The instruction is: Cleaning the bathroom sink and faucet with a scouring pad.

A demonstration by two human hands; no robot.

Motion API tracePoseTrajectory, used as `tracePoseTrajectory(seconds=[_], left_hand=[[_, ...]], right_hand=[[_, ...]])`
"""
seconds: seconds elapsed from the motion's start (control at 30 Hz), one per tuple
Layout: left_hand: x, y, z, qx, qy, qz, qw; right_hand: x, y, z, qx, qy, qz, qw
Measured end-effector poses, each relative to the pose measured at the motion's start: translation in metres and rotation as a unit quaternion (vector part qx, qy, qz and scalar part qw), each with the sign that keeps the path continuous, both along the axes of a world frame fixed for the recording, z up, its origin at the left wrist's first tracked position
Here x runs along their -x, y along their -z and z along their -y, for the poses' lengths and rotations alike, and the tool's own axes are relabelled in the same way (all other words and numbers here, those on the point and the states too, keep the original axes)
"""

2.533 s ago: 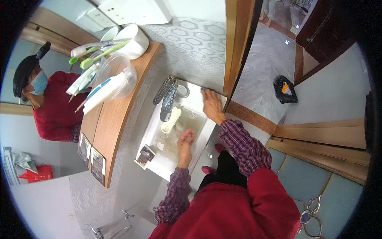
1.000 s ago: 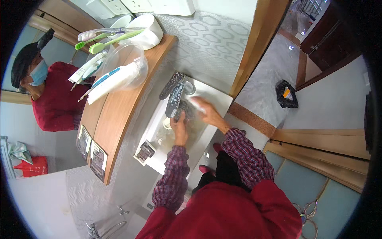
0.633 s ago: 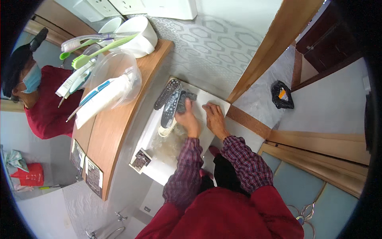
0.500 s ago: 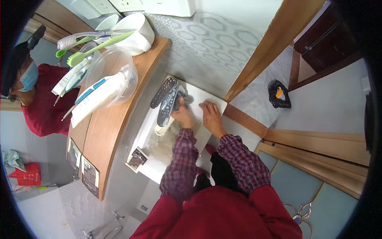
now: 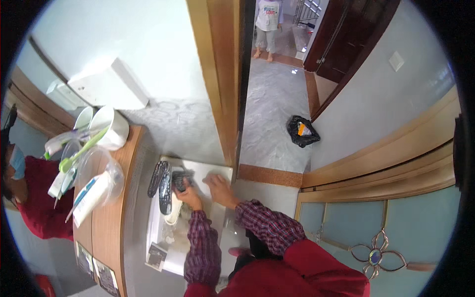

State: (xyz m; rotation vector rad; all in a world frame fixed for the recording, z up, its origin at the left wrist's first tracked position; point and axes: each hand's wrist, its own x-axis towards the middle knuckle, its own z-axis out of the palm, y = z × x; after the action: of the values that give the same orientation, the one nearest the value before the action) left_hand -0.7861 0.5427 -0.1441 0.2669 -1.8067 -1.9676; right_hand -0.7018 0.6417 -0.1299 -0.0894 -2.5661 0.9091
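Note:
My left hand (image 5: 189, 197) is closed round a dark grey crumpled cloth-like thing (image 5: 181, 179) on a white top (image 5: 198, 171); its exact kind is blurred. To its left lie two dark remote controls (image 5: 165, 194), side by side, their buttons facing up. A cream-coloured long piece (image 5: 172, 212) lies just below them. My right hand (image 5: 220, 190) rests with its fingers stretched to the white top near its right edge, and nothing shows in it. Wet, brownish smears (image 5: 182, 232) mark the top beside my left sleeve.
On the left a wooden shelf (image 5: 106, 222) carries a white cup (image 5: 115, 129) and a clear cup (image 5: 118, 178) with toothbrushes and a tube. Behind it a mirror reflects me. Past the wooden door frame (image 5: 225, 99), a black bag (image 5: 302, 131) stands on the floor and a person (image 5: 267, 24) stands farther off.
The view has swung to the right and up, bringing the doorway and a standing person into sight. Both hands stay at the white top, the left one still at the grey thing.

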Motion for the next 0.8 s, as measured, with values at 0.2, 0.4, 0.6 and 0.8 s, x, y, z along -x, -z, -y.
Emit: tracePoseTrajectory(seconds=[0.2, 0.4, 0.6, 0.8], left_hand=[[-0.016, -0.059, -0.020, -0.095, 0.057, 0.033, 0.993], [-0.008, -0.019, -0.012, -0.033, 0.012, 0.076, 0.996], [0.014, 0.021, 0.014, 0.382, -0.019, 0.018, 0.924], [-0.001, -0.001, 0.065, 0.450, 0.081, 0.078, 0.886]], right_hand=[[-0.002, 0.007, -0.008, 0.008, 0.028, 0.003, 1.000], [0.004, 0.018, 0.002, 0.017, 0.024, 0.007, 1.000], [0.007, -0.007, -0.008, -0.023, 0.003, -0.029, 0.999], [0.011, 0.014, 0.016, -0.053, -0.019, -0.054, 0.997]])
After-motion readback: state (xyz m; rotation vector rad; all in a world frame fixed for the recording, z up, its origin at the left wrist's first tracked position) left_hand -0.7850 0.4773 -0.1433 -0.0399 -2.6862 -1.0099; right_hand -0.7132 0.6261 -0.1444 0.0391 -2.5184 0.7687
